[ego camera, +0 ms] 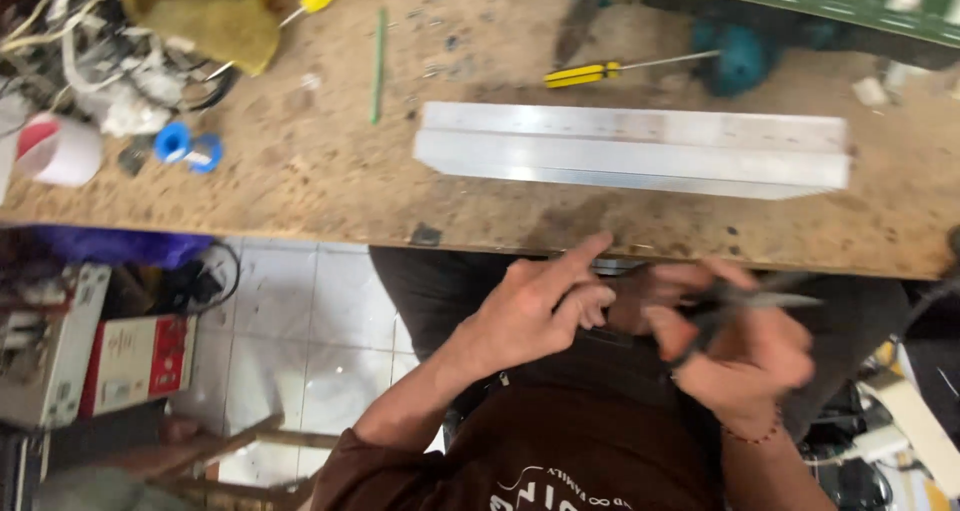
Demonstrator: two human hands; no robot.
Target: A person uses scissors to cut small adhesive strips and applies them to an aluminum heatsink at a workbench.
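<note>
Below the desk [300, 186] edge, dark scissors [745, 301] gripped in right hand [740, 356], fingers curled through handles. Left hand [545, 306] just beside, forefinger stretched out, other fingers pinched on something too blurred to identify. Farther up, long aluminium bar [635, 151] and yellow-handled screwdriver [590, 73].
</note>
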